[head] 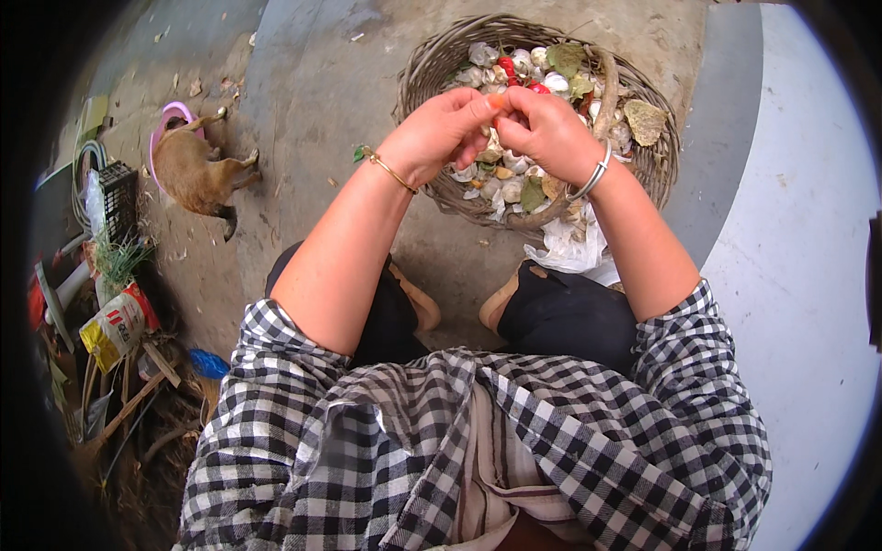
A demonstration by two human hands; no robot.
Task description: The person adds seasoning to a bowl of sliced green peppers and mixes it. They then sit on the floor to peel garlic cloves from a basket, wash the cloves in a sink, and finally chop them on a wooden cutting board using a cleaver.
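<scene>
Both hands meet at the fingertips above a round wicker basket (431, 62). My left hand (437, 131) has its thumb and curled fingers against those of my right hand (551, 127). Whatever may be pinched between them is too small or hidden to make out. Beneath them the basket holds several garlic bulbs (555, 84), loose papery skins and red chilli peppers (508, 67). Dry leaves lie among these, a large brown leaf (645, 122) at the right side. The basket's thick bent-wood handle (608, 86) arches next to my right hand, which partly covers it.
White plastic film (572, 241) lies at the basket's near edge. To the left, a brown dog (189, 165) is at a pink basin (180, 110). A black plastic crate (118, 200), a printed sack (120, 327) and sticks (131, 410) clutter the left side. A pale surface (792, 275) borders the right.
</scene>
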